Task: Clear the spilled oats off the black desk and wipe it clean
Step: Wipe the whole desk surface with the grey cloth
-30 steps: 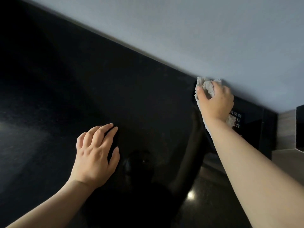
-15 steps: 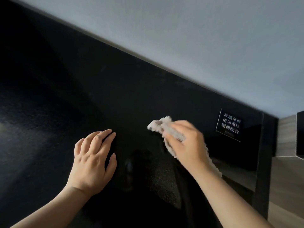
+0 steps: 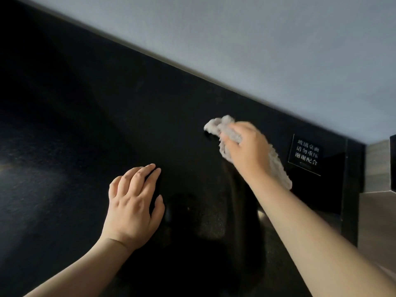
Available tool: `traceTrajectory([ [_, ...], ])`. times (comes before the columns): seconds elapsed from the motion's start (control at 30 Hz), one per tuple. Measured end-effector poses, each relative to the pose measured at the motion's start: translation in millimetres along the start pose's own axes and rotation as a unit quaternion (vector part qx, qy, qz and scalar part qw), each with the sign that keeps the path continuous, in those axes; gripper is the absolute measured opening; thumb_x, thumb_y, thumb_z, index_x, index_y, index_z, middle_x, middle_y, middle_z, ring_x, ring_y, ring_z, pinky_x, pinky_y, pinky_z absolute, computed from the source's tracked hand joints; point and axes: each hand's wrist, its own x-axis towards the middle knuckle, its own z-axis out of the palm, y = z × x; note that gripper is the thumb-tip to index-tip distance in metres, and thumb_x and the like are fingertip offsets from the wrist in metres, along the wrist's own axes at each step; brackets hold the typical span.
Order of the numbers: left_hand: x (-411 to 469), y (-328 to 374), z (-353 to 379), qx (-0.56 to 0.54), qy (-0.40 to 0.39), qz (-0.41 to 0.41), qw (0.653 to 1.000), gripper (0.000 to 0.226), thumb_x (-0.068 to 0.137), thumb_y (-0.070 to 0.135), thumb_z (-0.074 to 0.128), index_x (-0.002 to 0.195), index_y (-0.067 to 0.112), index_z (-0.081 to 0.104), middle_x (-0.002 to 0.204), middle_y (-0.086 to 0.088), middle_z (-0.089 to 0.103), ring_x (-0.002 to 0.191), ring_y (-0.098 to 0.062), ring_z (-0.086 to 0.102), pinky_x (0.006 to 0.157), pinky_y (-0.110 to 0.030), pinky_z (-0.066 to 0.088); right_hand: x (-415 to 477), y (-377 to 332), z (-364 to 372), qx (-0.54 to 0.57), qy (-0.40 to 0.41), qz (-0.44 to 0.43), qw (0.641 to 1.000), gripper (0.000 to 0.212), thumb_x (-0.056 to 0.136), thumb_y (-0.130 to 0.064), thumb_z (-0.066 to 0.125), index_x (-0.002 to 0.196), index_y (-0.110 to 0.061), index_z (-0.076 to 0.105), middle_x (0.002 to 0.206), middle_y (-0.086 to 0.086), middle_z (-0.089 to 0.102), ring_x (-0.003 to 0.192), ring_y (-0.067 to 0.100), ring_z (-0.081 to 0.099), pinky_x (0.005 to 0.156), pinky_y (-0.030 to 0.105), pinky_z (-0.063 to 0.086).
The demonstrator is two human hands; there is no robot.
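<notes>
The glossy black desk [image 3: 85, 129] fills most of the head view. My right hand [image 3: 246, 151] grips a crumpled pale cloth [image 3: 216, 125] and presses it on the desk toward the back right; the cloth's tail hangs out behind the wrist. My left hand [image 3: 132, 202] lies flat on the desk near the middle, fingers spread and straight. No oats show on the dark surface around the hands.
A grey wall [image 3: 257, 50] runs along the desk's far edge. A small black sign with white characters [image 3: 306, 154] sits at the back right corner. A grey cabinet or ledge [image 3: 377, 168] borders the desk's right end.
My right hand with the cloth swept from the far right corner by the wall down toward the middle, then back up and slightly right. My left hand has stayed flat in place.
</notes>
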Motion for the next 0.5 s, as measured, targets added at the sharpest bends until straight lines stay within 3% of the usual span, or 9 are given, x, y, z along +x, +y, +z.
traceTrajectory([
  [0.1, -1, -1, -3, -0.001, 0.004, 0.0, 1.0, 0.055, 0.085, 0.036, 0.042, 0.131, 0.009, 0.056, 0.137, -0.004, 0.05, 0.126, -0.026, 0.042, 0.105, -0.046, 0.025, -40, -28, -18, 0.171, -0.103, 0.05, 0.979, 0.017, 0.089, -0.023, 0.066, 0.106, -0.02, 0.071, 0.104, -0.005, 0.066, 0.089, 0.01, 0.066, 0.081, 0.035, 0.057],
  [0.17, 0, -1, -6, -0.005, 0.006, 0.002, 1.0, 0.055, 0.085, 0.036, 0.042, 0.132, 0.009, 0.056, 0.137, -0.004, 0.049, 0.126, -0.026, 0.042, 0.105, -0.046, 0.025, -31, -34, -33, 0.259, -0.03, 0.103, 0.96, 0.008, 0.09, -0.015, 0.066, 0.097, -0.016, 0.071, 0.093, -0.002, 0.068, 0.079, 0.0, 0.067, 0.074, 0.023, 0.057],
  [0.23, 3, 0, -6, -0.01, 0.009, 0.006, 1.0, 0.055, 0.085, 0.036, 0.041, 0.132, 0.009, 0.055, 0.137, -0.003, 0.049, 0.126, -0.025, 0.041, 0.106, -0.045, 0.024, 8, -22, -45, 0.174, 0.106, 0.13, 0.97, 0.006, 0.091, -0.018, 0.064, 0.094, -0.014, 0.068, 0.09, 0.003, 0.07, 0.072, -0.01, 0.062, 0.068, 0.004, 0.044],
  [0.3, 4, 0, -5, -0.013, 0.01, 0.008, 1.0, 0.055, 0.085, 0.036, 0.042, 0.132, 0.01, 0.055, 0.137, -0.003, 0.048, 0.126, -0.024, 0.041, 0.106, -0.044, 0.023, 50, 2, -47, 0.042, 0.167, 0.146, 0.974, 0.019, 0.091, -0.028, 0.062, 0.1, -0.013, 0.068, 0.101, 0.004, 0.071, 0.089, 0.002, 0.064, 0.074, 0.015, 0.044],
  [0.37, 1, -2, -4, -0.013, 0.011, 0.007, 1.0, 0.055, 0.085, 0.036, 0.042, 0.132, 0.01, 0.055, 0.137, -0.002, 0.048, 0.127, -0.024, 0.04, 0.106, -0.044, 0.023, 73, 23, -32, -0.041, 0.148, 0.166, 0.974, 0.024, 0.091, -0.03, 0.058, 0.103, -0.012, 0.067, 0.106, 0.005, 0.068, 0.101, 0.024, 0.061, 0.077, 0.029, 0.043],
  [0.5, 0, -2, -1, -0.011, 0.013, 0.01, 1.0, 0.055, 0.085, 0.036, 0.042, 0.132, 0.011, 0.055, 0.138, -0.002, 0.048, 0.127, -0.024, 0.041, 0.107, -0.044, 0.024, 62, 17, -7, -0.082, 0.146, 0.116, 0.979, 0.024, 0.088, -0.03, 0.059, 0.102, -0.012, 0.067, 0.107, 0.008, 0.065, 0.099, 0.031, 0.057, 0.082, 0.035, 0.045],
])
